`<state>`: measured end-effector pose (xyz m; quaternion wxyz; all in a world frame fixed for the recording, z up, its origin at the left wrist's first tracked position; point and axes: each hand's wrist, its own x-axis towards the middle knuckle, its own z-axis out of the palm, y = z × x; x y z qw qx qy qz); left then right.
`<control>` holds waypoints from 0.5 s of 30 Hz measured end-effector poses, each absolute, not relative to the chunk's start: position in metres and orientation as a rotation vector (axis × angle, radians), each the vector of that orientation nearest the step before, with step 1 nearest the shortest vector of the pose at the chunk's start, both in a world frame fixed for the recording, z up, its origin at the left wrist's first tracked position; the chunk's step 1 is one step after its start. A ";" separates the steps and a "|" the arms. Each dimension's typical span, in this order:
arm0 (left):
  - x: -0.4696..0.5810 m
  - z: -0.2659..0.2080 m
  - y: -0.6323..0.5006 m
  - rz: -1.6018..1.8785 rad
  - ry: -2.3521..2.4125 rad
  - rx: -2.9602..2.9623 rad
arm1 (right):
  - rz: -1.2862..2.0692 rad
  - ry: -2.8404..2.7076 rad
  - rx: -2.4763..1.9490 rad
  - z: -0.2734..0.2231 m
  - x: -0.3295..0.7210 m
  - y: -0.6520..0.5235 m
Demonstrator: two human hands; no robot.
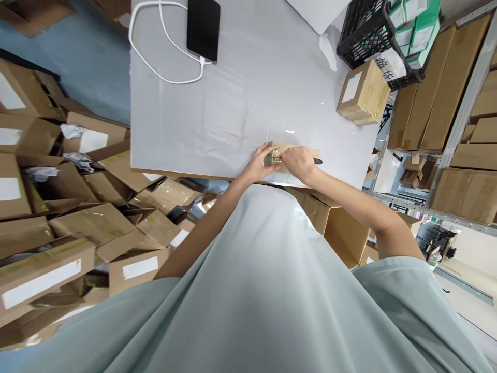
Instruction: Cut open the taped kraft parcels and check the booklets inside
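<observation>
A small cardboard box (289, 149) with shiny tape on it lies at the near edge of the grey-white table (186, 119). My left hand (261, 163) grips its left end, fingers on the top side and thumb on the lower side. Closed in a fist, my right hand (298, 161) is over the box, wrapped around what looks like a box cutter (318, 161). Its black end sticks out to the right of the fist, and a bit of red shows by the fingers. The blade, if out, is hidden.
A phone (203, 31) on a white cable (182, 82) lies at the table's far left. To the right stand a taped carton (363, 96) and a black crate (361, 33) with green-and-white boxes. Opened cartons (93, 223) crowd the floor at left; shelving (452, 150) stands at right.
</observation>
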<state>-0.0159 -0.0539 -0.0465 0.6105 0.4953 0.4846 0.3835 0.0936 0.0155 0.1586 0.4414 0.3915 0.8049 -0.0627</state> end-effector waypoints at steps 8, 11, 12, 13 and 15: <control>-0.016 -0.048 -0.052 0.882 1.142 1.214 | -0.186 2.037 0.996 0.156 0.111 0.018; -0.018 -0.046 -0.052 0.892 1.130 1.201 | -0.192 2.023 1.013 0.151 0.119 0.021; -0.018 -0.045 -0.052 0.894 1.125 1.196 | -0.196 2.008 1.020 0.150 0.124 0.022; -0.019 -0.044 -0.052 0.893 1.123 1.190 | -0.203 1.994 1.028 0.149 0.129 0.024; -0.020 -0.042 -0.052 0.876 1.124 1.178 | -0.217 1.973 1.047 0.150 0.143 0.027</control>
